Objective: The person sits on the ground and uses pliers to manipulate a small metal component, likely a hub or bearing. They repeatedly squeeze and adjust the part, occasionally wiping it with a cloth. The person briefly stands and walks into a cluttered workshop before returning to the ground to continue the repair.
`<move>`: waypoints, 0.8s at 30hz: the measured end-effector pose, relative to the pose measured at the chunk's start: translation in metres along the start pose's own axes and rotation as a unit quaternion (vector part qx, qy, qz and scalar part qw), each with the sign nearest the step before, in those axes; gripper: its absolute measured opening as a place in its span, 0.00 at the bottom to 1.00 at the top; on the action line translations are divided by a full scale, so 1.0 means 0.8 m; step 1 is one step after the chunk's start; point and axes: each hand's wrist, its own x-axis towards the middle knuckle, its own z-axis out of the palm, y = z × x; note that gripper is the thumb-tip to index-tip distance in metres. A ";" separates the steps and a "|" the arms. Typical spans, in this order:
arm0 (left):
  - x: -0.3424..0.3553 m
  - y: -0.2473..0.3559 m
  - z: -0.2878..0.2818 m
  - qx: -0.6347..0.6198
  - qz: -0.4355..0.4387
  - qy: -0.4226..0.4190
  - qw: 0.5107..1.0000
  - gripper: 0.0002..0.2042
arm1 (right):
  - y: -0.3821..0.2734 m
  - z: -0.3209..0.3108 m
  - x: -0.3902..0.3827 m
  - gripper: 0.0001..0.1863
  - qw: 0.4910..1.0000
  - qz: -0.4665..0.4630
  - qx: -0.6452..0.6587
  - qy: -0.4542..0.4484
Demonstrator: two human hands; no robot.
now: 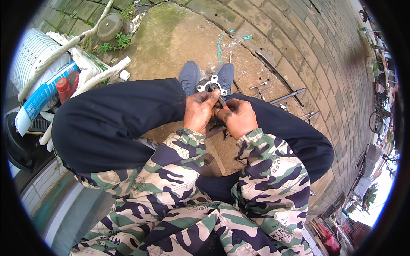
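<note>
Between my shoes, a pale metal flange (214, 78) with rounded bolt lugs and a dark round centre is held by my left hand (198, 112). The thumb presses near its rim, and the fingers behind are hidden. Close against it, my right hand (240, 117) is closed on a slim tool with a red handle (226, 108), which looks like a screwdriver. Its grey shaft points at the flange; whether the tip touches is too small to tell. Both hands are dirty and nearly meet between my knees.
On the right paving lie a long metal bar (290, 95), a T-shaped tool (259, 85) and other tools. Torn turquoise gasket strips (220, 48) lie ahead. At left are a white ribbed basket (40, 59), a hose (102, 76) and a red bottle (63, 88). A wooden piece (214, 155) is below my hands.
</note>
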 end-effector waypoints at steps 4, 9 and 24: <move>-0.004 0.012 0.000 0.051 -0.022 0.004 0.998 0.17 | 0.006 -0.011 0.013 0.19 0.999 -0.003 -0.009 -0.040; 0.002 0.004 -0.010 0.039 -0.018 0.001 0.999 0.18 | -0.010 0.012 -0.010 0.18 0.993 -0.019 -0.109 0.044; -0.004 0.017 -0.013 0.178 0.038 -0.001 0.983 0.17 | 0.005 0.036 -0.009 0.18 0.999 -0.014 -0.026 0.036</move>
